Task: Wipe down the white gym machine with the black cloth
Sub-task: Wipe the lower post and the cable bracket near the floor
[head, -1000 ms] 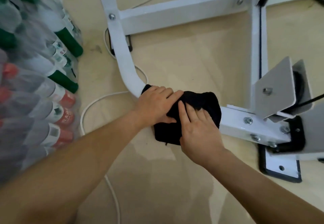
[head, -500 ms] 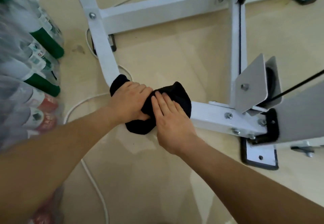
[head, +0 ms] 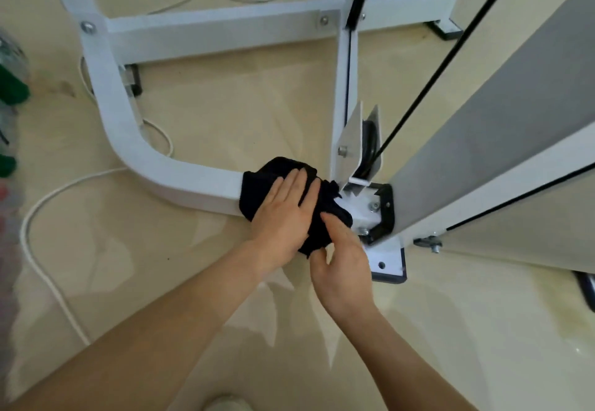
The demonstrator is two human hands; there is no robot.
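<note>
At the end of the gym machine's [head: 209, 29] floor bar [head: 193, 179], just beside the bolted bracket [head: 384, 214], the black cloth [head: 257, 191] drapes over the bar, pressed flat by the straight-fingered left hand [head: 283, 214] for rubbing contact, while the right hand [head: 343, 269] pinches its near edge, probably against slipping.

Both forearms are bare down to the left hand [head: 283, 217] and right hand [head: 344, 269].
</note>
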